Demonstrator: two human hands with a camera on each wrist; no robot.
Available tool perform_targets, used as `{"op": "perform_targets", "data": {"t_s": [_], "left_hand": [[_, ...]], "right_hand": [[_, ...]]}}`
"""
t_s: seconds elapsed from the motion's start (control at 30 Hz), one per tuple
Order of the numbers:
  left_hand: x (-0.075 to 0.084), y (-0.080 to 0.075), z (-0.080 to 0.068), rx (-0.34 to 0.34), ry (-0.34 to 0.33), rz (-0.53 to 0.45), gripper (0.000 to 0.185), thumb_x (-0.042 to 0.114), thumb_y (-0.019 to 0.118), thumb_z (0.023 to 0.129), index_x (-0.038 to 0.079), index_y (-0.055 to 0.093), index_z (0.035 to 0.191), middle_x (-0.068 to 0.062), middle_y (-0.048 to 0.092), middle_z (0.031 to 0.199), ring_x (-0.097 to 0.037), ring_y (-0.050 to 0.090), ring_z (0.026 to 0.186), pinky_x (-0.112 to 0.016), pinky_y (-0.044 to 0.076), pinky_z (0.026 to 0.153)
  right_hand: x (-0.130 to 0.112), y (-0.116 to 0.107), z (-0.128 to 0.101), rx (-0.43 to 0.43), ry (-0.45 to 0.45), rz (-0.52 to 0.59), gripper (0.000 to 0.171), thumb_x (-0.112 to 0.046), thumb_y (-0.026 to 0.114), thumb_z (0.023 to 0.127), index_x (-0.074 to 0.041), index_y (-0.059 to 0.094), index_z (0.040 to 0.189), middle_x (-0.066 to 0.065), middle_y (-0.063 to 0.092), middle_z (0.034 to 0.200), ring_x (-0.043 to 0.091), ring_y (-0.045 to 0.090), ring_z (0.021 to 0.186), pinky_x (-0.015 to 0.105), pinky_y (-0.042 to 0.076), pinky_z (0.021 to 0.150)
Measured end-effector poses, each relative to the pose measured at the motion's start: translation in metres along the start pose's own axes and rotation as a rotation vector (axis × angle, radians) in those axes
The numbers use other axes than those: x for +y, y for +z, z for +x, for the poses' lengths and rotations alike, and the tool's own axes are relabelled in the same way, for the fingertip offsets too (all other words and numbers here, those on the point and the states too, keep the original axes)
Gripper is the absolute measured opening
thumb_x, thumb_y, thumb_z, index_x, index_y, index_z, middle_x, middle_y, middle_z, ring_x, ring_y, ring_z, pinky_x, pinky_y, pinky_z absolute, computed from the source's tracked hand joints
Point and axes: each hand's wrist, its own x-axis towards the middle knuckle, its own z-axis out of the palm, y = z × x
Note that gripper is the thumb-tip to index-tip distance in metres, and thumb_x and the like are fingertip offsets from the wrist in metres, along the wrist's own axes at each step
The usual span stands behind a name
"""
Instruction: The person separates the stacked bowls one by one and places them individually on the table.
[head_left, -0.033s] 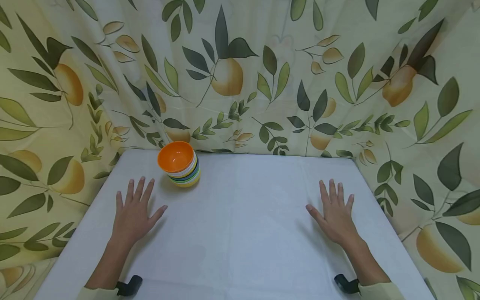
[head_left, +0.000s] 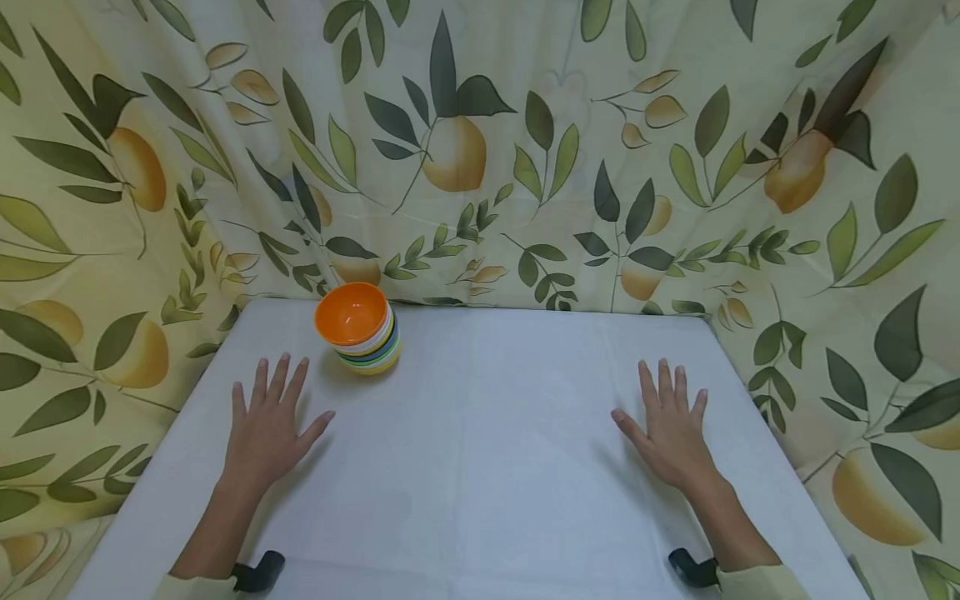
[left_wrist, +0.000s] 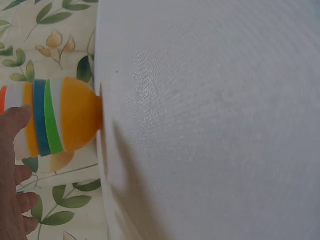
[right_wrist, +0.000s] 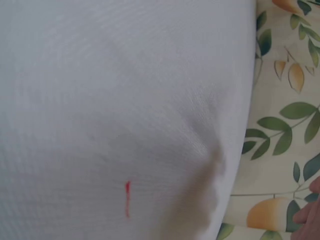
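Observation:
A stack of nested bowls (head_left: 367, 337) stands near the back left of the white table, an orange bowl (head_left: 351, 315) on top and white, yellow, blue and green ones under it. My left hand (head_left: 266, 429), palm down with fingers spread, is just in front and to the left of the stack, apart from it. Over the right side of the table, my right hand (head_left: 672, 433) is likewise spread palm down and holds nothing. In the left wrist view the stacked bowls (left_wrist: 55, 117) appear sideways beyond the thumb. Only a few fingertips (right_wrist: 305, 215) show in the right wrist view.
A white cloth covers the table (head_left: 480, 467). Behind it and at both sides hangs a curtain (head_left: 525, 167) printed with fruit and leaves. A short red mark (right_wrist: 127, 200) is on the cloth in the right wrist view. Black straps (head_left: 258, 572) sit at both wrists.

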Motion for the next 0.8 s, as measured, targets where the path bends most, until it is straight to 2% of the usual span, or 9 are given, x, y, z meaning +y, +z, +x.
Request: {"op": "perform_targets", "data": {"t_s": [0.3,0.57,0.63,0.8], "left_hand": [[0.002,0.001,0.001,-0.003,0.0,0.0,0.092,0.053,0.068,0.095,0.005,0.03,0.164,-0.03,0.024,0.167,-0.051,0.01,0.156,-0.078,0.006,0.119],[-0.001,0.004,0.006,0.03,-0.023,-0.049,0.089,0.042,0.074,0.093,-0.007,0.035,0.158,-0.038,0.034,0.158,-0.06,0.022,0.148,-0.08,0.018,0.115],[-0.002,0.006,0.007,0.024,-0.034,-0.095,0.089,0.039,0.075,0.093,-0.01,0.036,0.156,-0.039,0.036,0.156,-0.061,0.025,0.146,-0.08,0.022,0.114],[0.0,0.01,0.011,-0.029,-0.088,-0.269,0.091,0.036,0.078,0.093,-0.011,0.033,0.157,-0.037,0.035,0.158,-0.058,0.024,0.149,-0.076,0.023,0.117]], "right_hand": [[0.0,0.002,-0.001,-0.017,0.02,0.038,0.097,-0.057,0.056,0.102,0.001,0.013,0.166,0.037,0.006,0.168,0.056,-0.003,0.155,0.079,-0.008,0.116],[-0.003,0.006,0.001,-0.103,0.033,0.147,0.097,-0.052,0.059,0.104,0.003,0.009,0.166,0.037,0.007,0.168,0.056,0.003,0.154,0.073,0.007,0.122],[-0.004,0.009,0.002,-0.112,0.033,0.153,0.097,-0.051,0.061,0.104,0.004,0.01,0.166,0.036,0.008,0.168,0.056,0.004,0.154,0.072,0.008,0.122],[-0.011,0.015,0.008,-0.129,0.031,0.166,0.1,-0.051,0.065,0.102,0.002,0.011,0.166,0.032,0.012,0.17,0.051,0.007,0.156,0.07,0.013,0.123]]}}
